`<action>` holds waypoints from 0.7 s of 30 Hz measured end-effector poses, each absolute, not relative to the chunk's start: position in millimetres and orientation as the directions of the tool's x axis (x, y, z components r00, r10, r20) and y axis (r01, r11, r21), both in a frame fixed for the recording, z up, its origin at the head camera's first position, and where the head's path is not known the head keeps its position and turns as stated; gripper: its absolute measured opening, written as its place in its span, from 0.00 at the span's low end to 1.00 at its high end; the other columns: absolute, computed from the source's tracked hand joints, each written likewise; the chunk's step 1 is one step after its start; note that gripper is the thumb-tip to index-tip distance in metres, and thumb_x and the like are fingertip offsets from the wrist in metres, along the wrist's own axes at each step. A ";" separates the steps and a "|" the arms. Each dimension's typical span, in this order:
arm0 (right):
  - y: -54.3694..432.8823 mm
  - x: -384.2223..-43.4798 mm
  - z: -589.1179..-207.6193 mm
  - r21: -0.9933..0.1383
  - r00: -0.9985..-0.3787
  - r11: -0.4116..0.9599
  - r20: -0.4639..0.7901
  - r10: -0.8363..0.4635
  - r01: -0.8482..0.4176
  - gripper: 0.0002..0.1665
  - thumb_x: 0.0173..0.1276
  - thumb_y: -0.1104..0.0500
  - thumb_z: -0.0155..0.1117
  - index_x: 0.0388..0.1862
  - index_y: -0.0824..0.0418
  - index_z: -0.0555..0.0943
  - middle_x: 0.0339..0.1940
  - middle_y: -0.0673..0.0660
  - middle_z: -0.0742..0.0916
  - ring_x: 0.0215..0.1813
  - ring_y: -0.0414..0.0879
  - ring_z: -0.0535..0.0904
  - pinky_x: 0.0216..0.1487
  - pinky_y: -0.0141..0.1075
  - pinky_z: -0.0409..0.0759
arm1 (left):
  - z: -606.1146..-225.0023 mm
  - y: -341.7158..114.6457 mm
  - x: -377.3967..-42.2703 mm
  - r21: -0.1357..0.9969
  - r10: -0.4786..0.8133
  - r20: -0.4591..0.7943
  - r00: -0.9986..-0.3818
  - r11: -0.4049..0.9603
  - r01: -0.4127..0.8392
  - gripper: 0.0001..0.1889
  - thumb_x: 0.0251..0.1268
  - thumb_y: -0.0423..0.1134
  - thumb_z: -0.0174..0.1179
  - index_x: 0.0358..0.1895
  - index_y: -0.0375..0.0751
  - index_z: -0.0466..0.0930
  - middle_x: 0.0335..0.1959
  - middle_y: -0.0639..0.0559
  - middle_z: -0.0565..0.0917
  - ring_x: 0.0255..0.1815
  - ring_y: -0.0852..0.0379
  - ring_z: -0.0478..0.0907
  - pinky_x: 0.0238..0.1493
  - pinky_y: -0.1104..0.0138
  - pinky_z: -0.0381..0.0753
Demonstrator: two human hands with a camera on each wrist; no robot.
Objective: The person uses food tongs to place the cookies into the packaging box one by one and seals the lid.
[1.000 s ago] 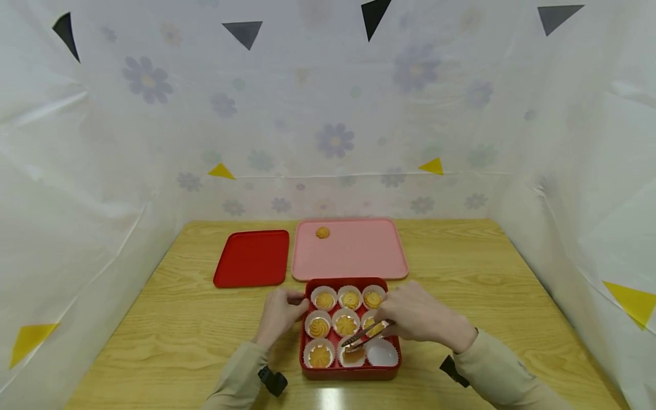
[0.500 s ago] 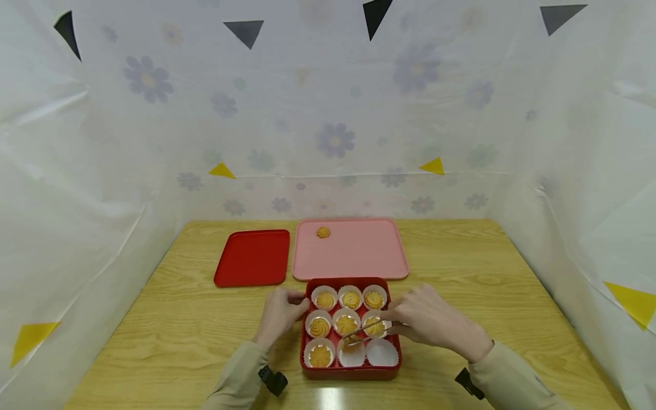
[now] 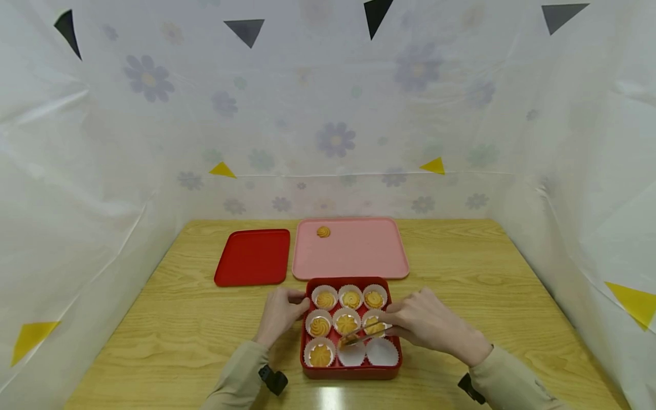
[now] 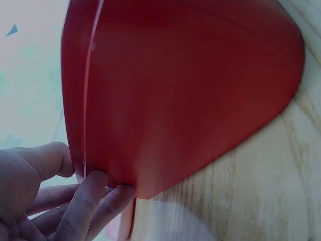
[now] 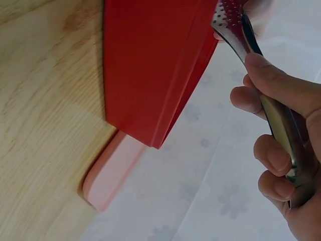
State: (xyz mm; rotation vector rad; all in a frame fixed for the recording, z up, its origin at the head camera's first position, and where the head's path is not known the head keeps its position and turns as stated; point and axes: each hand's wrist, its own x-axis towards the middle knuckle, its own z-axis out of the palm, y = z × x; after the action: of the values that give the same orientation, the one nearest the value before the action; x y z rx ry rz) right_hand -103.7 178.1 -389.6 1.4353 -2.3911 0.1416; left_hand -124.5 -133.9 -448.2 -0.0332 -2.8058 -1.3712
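With thumb and fingertips, my left hand (image 3: 279,314) holds the red box (image 3: 350,373) at its left wall, near the far corner; the left wrist view shows those fingertips (image 4: 95,183) at the rim. Metal tongs (image 5: 273,110) with dotted tips are gripped in my right hand (image 3: 430,324). Between the tongs' tips is a piped cookie (image 3: 348,340), tilted over the front middle paper cup (image 3: 352,357), whose white bottom shows. An empty white cup (image 3: 382,353) stands at the front right of the box. The other cups each contain a cookie, such as the swirled one (image 3: 320,327).
Behind the box lies a pink tray (image 3: 359,250) with one swirled cookie (image 3: 323,232) near its back left. To its left is a bare red tray (image 3: 253,257). The wooden table (image 3: 451,256) is enclosed by white flowered sheeting (image 3: 333,102) at the back and sides.
The tongs have lifted the cookie out of the front middle cup and moved slightly back, tilting it. My right hand shifted right; the left hand and box stayed put.
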 end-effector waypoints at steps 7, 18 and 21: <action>180.1 -103.3 -392.4 0.084 -0.428 0.479 0.335 -0.839 -0.874 0.15 0.53 0.48 0.79 0.39 0.43 0.85 0.20 0.36 0.82 0.20 0.26 0.60 0.23 0.23 0.39 | -448.0 -134.6 -124.4 0.782 0.022 0.031 -0.999 0.622 0.038 0.09 0.57 0.33 0.67 0.39 0.33 0.90 0.35 0.44 0.91 0.34 0.59 0.83 0.35 0.68 0.81; 182.8 -98.1 -384.6 0.001 -0.470 0.485 0.243 -0.848 -0.875 0.12 0.53 0.47 0.79 0.37 0.43 0.87 0.27 0.38 0.89 0.21 0.26 0.59 0.21 0.21 0.47 | -447.8 -134.9 -124.3 0.779 0.030 0.029 -0.999 0.625 0.042 0.09 0.58 0.33 0.67 0.40 0.33 0.90 0.36 0.43 0.91 0.35 0.57 0.83 0.36 0.66 0.82; 183.6 -97.0 -382.2 -0.038 -0.481 0.485 0.217 -0.849 -0.873 0.11 0.54 0.48 0.79 0.37 0.45 0.89 0.30 0.40 0.90 0.22 0.26 0.61 0.20 0.21 0.49 | -447.7 -135.0 -124.3 0.780 0.029 0.030 -0.999 0.624 0.042 0.10 0.58 0.33 0.67 0.40 0.32 0.90 0.36 0.42 0.91 0.35 0.57 0.83 0.36 0.66 0.82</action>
State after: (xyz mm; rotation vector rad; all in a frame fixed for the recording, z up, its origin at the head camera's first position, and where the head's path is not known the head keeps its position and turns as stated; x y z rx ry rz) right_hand -97.0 183.6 -382.2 1.4978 -2.5580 0.2142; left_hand -124.3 -135.0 -447.7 -0.0619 -2.8181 -1.3542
